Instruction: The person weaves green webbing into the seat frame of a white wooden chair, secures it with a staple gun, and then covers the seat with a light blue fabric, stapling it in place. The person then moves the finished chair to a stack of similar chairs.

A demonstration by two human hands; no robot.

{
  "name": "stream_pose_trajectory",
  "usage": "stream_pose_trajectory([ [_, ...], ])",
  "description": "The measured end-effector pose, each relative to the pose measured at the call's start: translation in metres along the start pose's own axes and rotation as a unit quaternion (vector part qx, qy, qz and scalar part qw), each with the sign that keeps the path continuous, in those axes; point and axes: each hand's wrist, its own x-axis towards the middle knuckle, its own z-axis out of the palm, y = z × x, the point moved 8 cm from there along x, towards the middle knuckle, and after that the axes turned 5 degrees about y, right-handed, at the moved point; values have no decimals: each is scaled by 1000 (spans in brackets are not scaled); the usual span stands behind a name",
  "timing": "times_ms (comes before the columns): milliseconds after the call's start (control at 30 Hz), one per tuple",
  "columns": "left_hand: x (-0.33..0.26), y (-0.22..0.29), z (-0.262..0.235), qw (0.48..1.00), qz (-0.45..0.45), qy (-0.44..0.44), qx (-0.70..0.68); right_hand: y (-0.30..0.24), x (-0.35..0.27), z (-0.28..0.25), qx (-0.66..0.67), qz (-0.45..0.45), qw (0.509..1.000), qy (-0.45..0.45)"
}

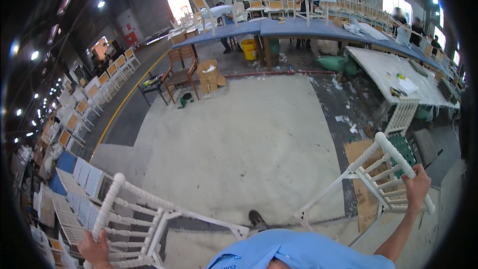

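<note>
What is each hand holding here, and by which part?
Left hand grips a white chair frame by its back post; right hand grips another white chair frame likewise.

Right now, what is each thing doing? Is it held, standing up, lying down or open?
left hand: closed around the left white chair frame.
right hand: closed around the right white chair frame.
left white chair frame: held, tipped over, legs pointing away.
right white chair frame: held, tilted, off the floor.
brown wooden chair: upright on the floor.
cardboard box: standing, top open.
yellow bucket: upright under the blue table.
</note>
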Motion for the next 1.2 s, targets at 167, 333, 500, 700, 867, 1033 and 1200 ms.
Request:
stream_pose_trajectory([
  [167,111,69,119,1000,18,-16,-1,-121,62,129,-29,-4,998,-60],
  [333,223,126,204,999,25,-19,-32,-250,123,251,-48,-48,998,-7],
  [500,328,204,289,998,48,-7,33,-391,204,408,48,-65,995,-61],
  [700,439,264,395,997,-23,-50,45,-588,312,555,78,-104,986,-107],
  [867,523,313,491,986,-45,-77,141,-722,394,657,87,-120,974,-169],
  [1033,597,349,608,970,-117,-154,147,-846,444,762,113,-157,953,-231],
  [1200,661,393,695,961,-149,-204,113,-951,492,866,120,-168,941,-268],
])
